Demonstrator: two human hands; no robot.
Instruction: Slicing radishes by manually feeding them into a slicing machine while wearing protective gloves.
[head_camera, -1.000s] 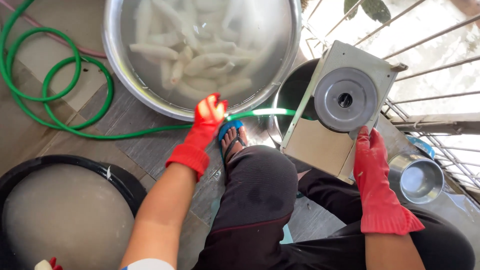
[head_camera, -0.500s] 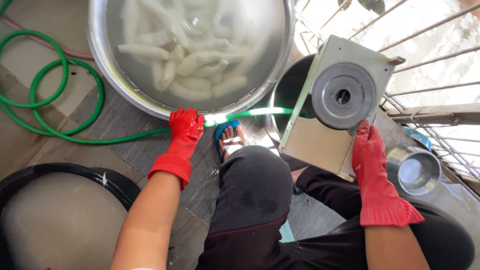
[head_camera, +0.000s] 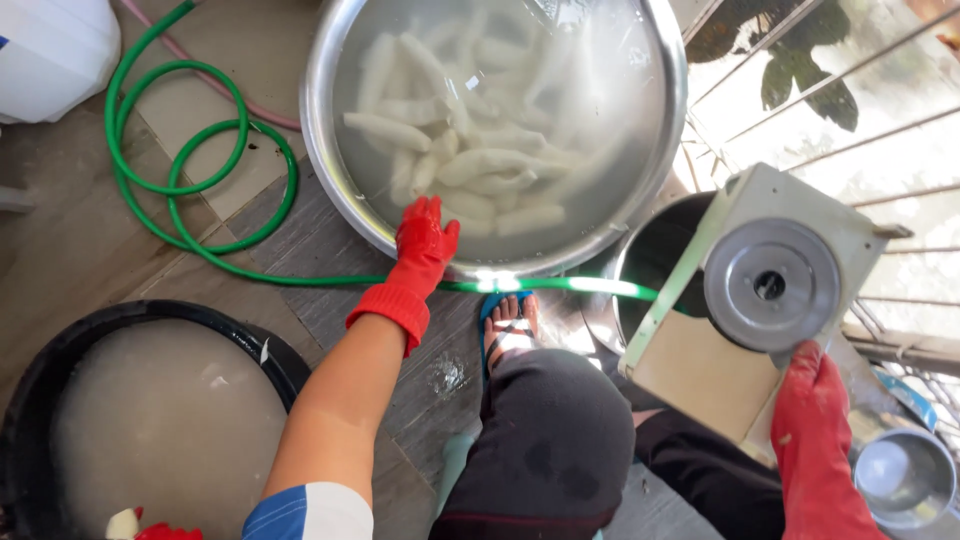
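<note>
My left hand (head_camera: 423, 243), in a red rubber glove, rests on the near rim of a large steel basin (head_camera: 330, 190) filled with water and several pale peeled root pieces (head_camera: 480, 165). My right hand (head_camera: 818, 412), also gloved in red, grips the lower edge of a boxy slicing device (head_camera: 745, 300) with a round metal disc on its face. The device leans over a dark pot (head_camera: 655, 262). My bent knee in dark trousers (head_camera: 555, 440) and a sandalled foot (head_camera: 508, 322) sit between the hands.
A green hose (head_camera: 200, 190) coils on the tiled floor at left and runs under the basin. A black tub (head_camera: 150, 420) of cloudy water is at lower left. A small steel bowl (head_camera: 900, 478) is at lower right; a metal railing (head_camera: 850, 120) stands right.
My left hand has moved up from the hose to the basin's rim. The view has shifted, so the basin and slicing device sit lower and larger in frame. The right hand keeps its hold.
</note>
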